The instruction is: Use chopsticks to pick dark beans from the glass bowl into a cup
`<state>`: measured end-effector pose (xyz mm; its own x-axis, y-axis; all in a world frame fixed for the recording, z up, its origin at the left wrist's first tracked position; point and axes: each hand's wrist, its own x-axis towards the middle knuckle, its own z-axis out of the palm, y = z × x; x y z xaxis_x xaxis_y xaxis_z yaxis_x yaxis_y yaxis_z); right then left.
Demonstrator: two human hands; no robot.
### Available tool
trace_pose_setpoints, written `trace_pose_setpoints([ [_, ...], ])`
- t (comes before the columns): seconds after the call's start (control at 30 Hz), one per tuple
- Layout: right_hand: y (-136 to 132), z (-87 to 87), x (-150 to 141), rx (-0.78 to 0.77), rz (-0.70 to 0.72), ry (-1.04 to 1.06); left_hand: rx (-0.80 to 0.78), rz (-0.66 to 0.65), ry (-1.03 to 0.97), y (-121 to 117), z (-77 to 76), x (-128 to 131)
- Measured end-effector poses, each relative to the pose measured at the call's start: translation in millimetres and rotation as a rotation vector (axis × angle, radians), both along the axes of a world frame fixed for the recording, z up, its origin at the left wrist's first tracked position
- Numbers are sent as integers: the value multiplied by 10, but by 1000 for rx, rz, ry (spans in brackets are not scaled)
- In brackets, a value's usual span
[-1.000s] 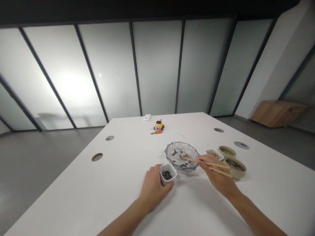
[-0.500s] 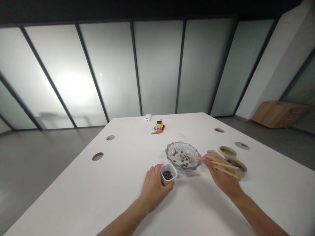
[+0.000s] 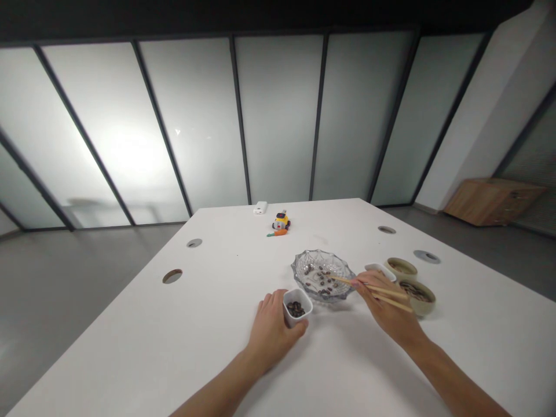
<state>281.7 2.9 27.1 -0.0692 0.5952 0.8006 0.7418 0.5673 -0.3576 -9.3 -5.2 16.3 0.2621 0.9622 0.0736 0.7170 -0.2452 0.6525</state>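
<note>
My left hand (image 3: pixel 275 324) is wrapped round a small white cup (image 3: pixel 306 300) with dark seeds (image 3: pixel 296 309) inside. Just beyond it stands a clear glass bowl (image 3: pixel 299 267) with a scalloped rim and dark seeds scattered over its bottom. A pair of wooden chopsticks (image 3: pixel 386 292) is pinched in my right hand (image 3: pixel 386 307), at the bowl's right side. Their tips reach into the bowl among the seeds; whether they grip one is too small to tell.
Right of the bowl are two greenish cups (image 3: pixel 428 308) with contents and a white dish (image 3: pixel 382 269), partly behind my right hand. Farther back on the white table (image 3: pixel 217 347) are a yellow toy car (image 3: pixel 281 221), an orange toy carrot (image 3: pixel 278 233) and a white box (image 3: pixel 260 207).
My right hand has shifted slightly left with the chopsticks, whose tips have moved a little right and down within the bowl. My left hand and the white cup have stayed put.
</note>
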Motion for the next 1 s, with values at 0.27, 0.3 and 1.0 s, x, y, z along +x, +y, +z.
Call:
trace_pose_setpoints([
  [0.27, -12, -11, -10, -46, 40, 45, -4, 1, 7, 0, 14, 2],
  [0.3, -9, -16, -6, -54, 38, 46, -3, 1, 6, 1, 10, 3],
  [1.0, -13, -39, -23, -132, 80, 124, 1, 5, 15, -3, 25, 8],
])
